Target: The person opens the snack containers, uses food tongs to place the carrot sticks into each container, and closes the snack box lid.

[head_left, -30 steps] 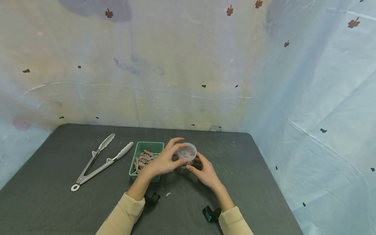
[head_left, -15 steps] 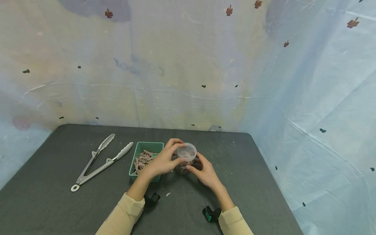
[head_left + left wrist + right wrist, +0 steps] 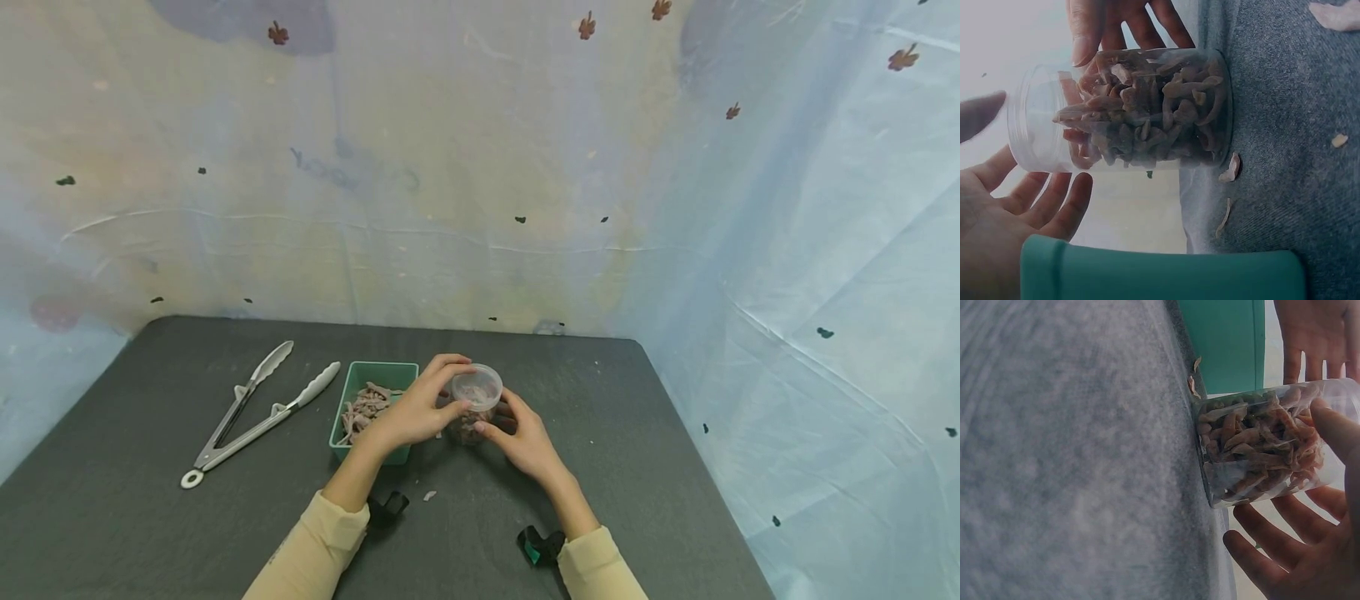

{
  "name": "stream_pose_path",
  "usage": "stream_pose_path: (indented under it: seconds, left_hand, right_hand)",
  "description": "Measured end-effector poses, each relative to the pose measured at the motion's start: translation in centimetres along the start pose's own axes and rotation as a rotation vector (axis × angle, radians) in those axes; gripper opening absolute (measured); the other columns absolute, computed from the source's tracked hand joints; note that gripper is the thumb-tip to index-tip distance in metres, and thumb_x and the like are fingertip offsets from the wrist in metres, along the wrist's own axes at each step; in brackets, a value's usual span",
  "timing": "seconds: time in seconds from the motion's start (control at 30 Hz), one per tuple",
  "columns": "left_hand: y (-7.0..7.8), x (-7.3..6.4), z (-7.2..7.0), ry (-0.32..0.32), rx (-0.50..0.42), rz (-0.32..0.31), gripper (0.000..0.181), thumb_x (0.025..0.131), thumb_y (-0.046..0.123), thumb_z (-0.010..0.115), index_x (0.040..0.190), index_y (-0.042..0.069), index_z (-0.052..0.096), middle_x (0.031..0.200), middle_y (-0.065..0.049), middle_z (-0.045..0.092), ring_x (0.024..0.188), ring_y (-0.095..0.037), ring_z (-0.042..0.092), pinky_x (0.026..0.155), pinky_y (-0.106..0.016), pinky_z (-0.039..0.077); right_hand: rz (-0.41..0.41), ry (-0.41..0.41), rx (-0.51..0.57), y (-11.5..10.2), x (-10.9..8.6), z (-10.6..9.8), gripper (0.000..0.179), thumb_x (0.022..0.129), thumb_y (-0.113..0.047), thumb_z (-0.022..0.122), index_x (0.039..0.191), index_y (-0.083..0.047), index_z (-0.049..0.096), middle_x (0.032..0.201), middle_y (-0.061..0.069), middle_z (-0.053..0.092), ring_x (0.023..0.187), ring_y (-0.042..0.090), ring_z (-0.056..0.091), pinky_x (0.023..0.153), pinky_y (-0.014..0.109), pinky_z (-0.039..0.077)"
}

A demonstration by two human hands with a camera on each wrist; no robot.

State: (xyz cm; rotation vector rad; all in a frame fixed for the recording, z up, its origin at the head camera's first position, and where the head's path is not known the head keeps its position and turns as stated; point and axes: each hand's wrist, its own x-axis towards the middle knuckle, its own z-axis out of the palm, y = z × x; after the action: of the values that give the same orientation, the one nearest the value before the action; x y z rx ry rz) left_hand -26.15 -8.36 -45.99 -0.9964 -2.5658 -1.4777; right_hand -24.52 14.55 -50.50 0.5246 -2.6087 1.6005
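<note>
A clear plastic jar (image 3: 478, 390) stands upright on the dark table, filled well up with pinkish-brown strips (image 3: 1147, 112). Its translucent round top faces the head camera. My left hand (image 3: 416, 414) curves round the upper rim from the left, thumb on the near side and fingers on the far side. From the right, my right hand (image 3: 529, 443) holds the jar's body lower down, its thumb in front and its other fingers behind. The right wrist view shows the jar (image 3: 1260, 447) with its base at the table surface.
Just left of the jar stands a green tub (image 3: 337, 433) holding more strips (image 3: 367, 410). Open metal tongs (image 3: 243, 442) lie farther left. A few scraps, one a pale piece (image 3: 430, 496), lie on the table (image 3: 637, 500). Patterned sheeting hangs behind and at the right.
My left thumb and fingers have shifted slightly around the jar's upper rim. The right hand, jar, tub and tongs stay where they were.
</note>
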Motion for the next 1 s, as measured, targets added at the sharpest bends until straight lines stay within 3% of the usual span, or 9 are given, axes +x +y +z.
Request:
stream_pose_path:
  seconds: [0.27,0.43,0.63,0.8,1.0]
  left_hand:
    - [0.0,0.2,0.5,0.046,0.006,-0.048,0.056,0.099,0.025,0.076,0.148,0.008,0.054,0.153,-0.015,0.036,0.135,-0.035,0.047,0.101,-0.055,0.049]
    - [0.0,0.2,0.6,0.064,0.012,-0.044,0.057,0.098,0.026,0.077,0.147,0.008,0.055,0.153,-0.013,0.038,0.135,-0.034,0.048,0.099,-0.054,0.051]
    - [-0.2,0.2,0.6,0.075,0.021,-0.022,0.057,0.097,0.026,0.077,0.147,0.006,0.056,0.153,-0.012,0.041,0.136,-0.034,0.049,0.098,-0.053,0.052]
    - [-0.3,0.2,0.6,0.076,0.034,-0.001,0.057,0.097,0.023,0.077,0.146,0.005,0.056,0.153,-0.012,0.042,0.135,-0.034,0.050,0.098,-0.053,0.051]
    - [-0.4,0.2,0.5,0.058,0.048,0.011,0.056,0.099,0.021,0.075,0.148,0.005,0.055,0.154,-0.013,0.042,0.135,-0.034,0.051,0.096,-0.050,0.053]
  right_hand:
    - [-0.016,-0.025,0.006,-3.8,-1.0,-0.9,0.064,0.098,-0.009,0.074,0.154,0.001,0.045,0.145,0.023,0.056,0.126,0.044,0.061,0.100,0.064,0.049]
    - [-0.006,-0.021,-0.003,-2.3,-0.5,-0.5,0.067,0.097,-0.009,0.075,0.156,0.001,0.043,0.147,0.023,0.055,0.127,0.044,0.060,0.101,0.064,0.049]
    - [-0.015,-0.010,-0.010,0.4,0.1,-0.1,0.068,0.097,-0.014,0.076,0.157,-0.009,0.044,0.149,0.017,0.055,0.129,0.040,0.060,0.101,0.062,0.050]
    - [-0.028,-0.026,-0.016,0.7,0.1,-0.3,0.068,0.098,-0.022,0.076,0.158,-0.016,0.044,0.149,0.011,0.055,0.129,0.034,0.061,0.102,0.057,0.052]
    - [-0.029,-0.037,-0.022,0.4,-0.1,-0.4,0.069,0.099,-0.026,0.075,0.159,-0.015,0.044,0.149,0.011,0.055,0.129,0.035,0.061,0.102,0.056,0.052]
